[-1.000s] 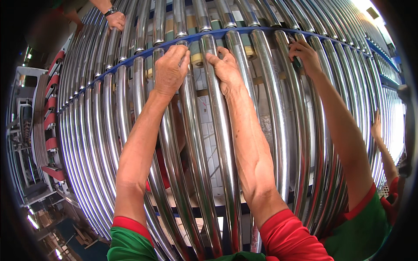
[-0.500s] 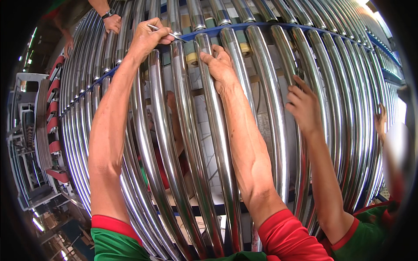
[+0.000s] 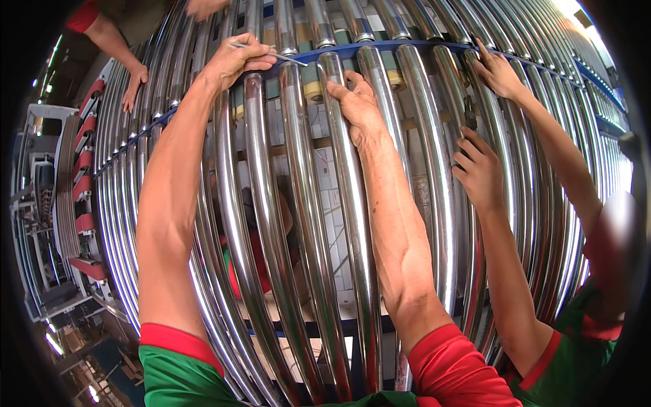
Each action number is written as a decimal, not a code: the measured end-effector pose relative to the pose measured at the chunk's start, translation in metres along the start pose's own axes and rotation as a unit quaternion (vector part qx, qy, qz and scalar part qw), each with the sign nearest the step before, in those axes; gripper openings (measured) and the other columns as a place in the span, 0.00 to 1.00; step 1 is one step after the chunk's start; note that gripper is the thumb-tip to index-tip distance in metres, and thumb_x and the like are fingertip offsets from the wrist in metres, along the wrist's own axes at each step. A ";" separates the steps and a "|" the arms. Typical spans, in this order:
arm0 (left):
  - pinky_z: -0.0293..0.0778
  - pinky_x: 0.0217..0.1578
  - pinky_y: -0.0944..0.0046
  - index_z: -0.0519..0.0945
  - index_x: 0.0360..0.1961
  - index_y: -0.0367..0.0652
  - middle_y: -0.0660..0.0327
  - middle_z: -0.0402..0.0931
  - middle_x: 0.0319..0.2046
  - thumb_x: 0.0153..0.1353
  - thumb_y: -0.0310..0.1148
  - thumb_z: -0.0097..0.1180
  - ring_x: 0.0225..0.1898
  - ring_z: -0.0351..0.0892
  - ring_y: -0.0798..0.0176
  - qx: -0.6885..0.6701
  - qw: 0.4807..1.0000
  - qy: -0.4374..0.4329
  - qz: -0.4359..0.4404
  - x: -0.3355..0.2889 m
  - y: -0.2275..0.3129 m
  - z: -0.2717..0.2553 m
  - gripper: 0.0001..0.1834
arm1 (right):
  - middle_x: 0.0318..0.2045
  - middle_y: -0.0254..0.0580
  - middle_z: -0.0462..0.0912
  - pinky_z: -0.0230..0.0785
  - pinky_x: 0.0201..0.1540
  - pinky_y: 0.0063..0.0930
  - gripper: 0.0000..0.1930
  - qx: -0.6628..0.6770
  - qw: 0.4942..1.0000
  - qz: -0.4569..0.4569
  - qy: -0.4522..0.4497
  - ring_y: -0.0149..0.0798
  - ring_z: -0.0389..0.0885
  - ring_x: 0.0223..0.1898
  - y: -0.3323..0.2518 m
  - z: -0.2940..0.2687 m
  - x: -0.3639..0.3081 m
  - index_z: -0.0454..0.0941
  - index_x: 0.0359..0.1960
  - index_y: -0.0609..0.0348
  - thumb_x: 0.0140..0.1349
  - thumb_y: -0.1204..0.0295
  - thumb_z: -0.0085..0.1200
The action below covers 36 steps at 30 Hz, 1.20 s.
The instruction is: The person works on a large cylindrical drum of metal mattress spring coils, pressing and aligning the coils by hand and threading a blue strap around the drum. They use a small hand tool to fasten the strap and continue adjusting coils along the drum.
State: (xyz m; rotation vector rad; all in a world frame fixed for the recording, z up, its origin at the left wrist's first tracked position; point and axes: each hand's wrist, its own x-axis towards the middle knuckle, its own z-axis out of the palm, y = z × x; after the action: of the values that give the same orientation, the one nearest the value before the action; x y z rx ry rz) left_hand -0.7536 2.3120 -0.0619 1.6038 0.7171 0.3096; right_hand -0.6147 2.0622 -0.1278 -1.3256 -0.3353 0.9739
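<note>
My left hand is closed around a thin metal rod-shaped tool, whose far end reaches the blue beam by the roller ends. Just right of it, my right hand grips the upper part of a shiny metal roller, thumb on one side and fingers on the other. That roller's end sits against the beam. Below the rollers, a yellow and green cylinder shows through the gap close to my right hand.
At my right, a co-worker's hand holds a dark tool; their other hand touches the beam. Another person's hand rests on rollers at far left. Someone in red is beneath the rollers. Red-padded machinery stands left.
The rod's end and my hands keep their place at the beam while the view shifts slightly. The right co-worker's second hand has reached up to the beam; hands at far left have moved.
</note>
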 end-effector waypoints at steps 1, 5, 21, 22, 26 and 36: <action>0.90 0.44 0.69 0.75 0.28 0.39 0.45 0.85 0.43 0.69 0.25 0.62 0.41 0.90 0.59 -0.004 1.000 -0.017 -0.014 0.001 0.001 -0.002 0.11 | 0.65 0.63 0.74 0.69 0.66 0.39 0.37 0.005 1.000 -0.006 -0.009 0.50 0.75 0.65 0.001 0.000 0.000 0.60 0.74 0.70 0.67 0.72 0.62; 0.90 0.44 0.70 0.78 0.32 0.36 0.47 0.85 0.40 0.68 0.24 0.63 0.40 0.90 0.60 -0.007 1.000 -0.004 -0.028 0.003 0.003 0.000 0.08 | 0.65 0.62 0.74 0.70 0.65 0.38 0.36 0.070 0.997 0.005 -0.021 0.50 0.78 0.62 0.003 0.001 0.003 0.60 0.73 0.72 0.66 0.73 0.63; 0.81 0.22 0.73 0.79 0.44 0.35 0.58 0.80 0.25 0.75 0.39 0.55 0.27 0.87 0.63 0.030 0.987 0.158 0.013 0.046 0.010 0.044 0.15 | 0.61 0.65 0.76 0.74 0.60 0.37 0.37 -0.022 1.000 -0.016 0.016 0.48 0.80 0.58 0.001 0.001 0.002 0.58 0.74 0.72 0.67 0.72 0.61; 0.83 0.25 0.71 0.78 0.48 0.33 0.60 0.77 0.24 0.76 0.40 0.53 0.30 0.87 0.62 0.080 0.988 0.128 0.030 0.055 0.017 0.050 0.17 | 0.60 0.65 0.77 0.75 0.58 0.37 0.37 0.023 1.000 -0.006 -0.005 0.47 0.81 0.56 0.002 0.001 0.002 0.59 0.74 0.72 0.67 0.72 0.61; 0.80 0.25 0.70 0.79 0.45 0.33 0.57 0.81 0.26 0.78 0.39 0.49 0.27 0.86 0.62 0.073 0.989 0.114 0.052 0.050 0.030 0.063 0.17 | 0.59 0.64 0.78 0.77 0.54 0.36 0.37 -0.020 1.000 -0.016 0.006 0.46 0.83 0.54 0.005 0.000 0.007 0.59 0.74 0.71 0.67 0.72 0.62; 0.82 0.40 0.60 0.81 0.46 0.34 0.53 0.85 0.35 0.74 0.28 0.55 0.36 0.86 0.57 0.322 0.860 0.157 0.364 -0.071 -0.028 0.121 0.08 | 0.58 0.63 0.78 0.78 0.54 0.35 0.36 0.022 1.000 -0.004 0.013 0.45 0.83 0.53 0.007 0.003 0.008 0.59 0.73 0.73 0.68 0.74 0.61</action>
State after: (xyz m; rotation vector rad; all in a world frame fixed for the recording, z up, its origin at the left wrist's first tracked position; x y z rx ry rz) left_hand -0.7448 2.1734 -0.0957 2.4851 0.4344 0.9801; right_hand -0.6148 2.0700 -0.1357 -1.2958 -0.2980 0.9521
